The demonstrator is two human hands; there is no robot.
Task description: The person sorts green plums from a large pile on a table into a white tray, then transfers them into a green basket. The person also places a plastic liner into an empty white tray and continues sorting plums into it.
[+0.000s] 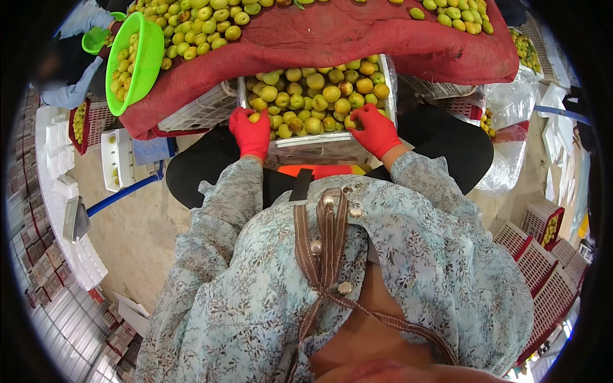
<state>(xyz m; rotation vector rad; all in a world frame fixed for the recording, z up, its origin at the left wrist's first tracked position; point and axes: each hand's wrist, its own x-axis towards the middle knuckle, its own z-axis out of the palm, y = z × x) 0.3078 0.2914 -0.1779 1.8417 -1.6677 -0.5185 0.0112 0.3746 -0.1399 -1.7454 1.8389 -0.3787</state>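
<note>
Before me is a white box (313,140) full of round yellow-green fruits (313,125), some with brown patches, that look like jujubes or plums. At its near left corner, my left hand (251,134) in a red glove has a yellow fruit (254,117) between thumb and fingers. My right hand (376,130), gloved in red too, is at the near right corner. Its thumb and fingertips close around another fruit (350,123). The far end of the box goes under a red cloth, so part of its contents is hidden.
The red cloth (325,33) covers a raised surface with heaped fruit (201,28). A bright green basket (152,62) of fruit tilts at its left edge, near another person's sleeve (72,93). Crates (546,282) stand at right; a scale (76,220) is at left.
</note>
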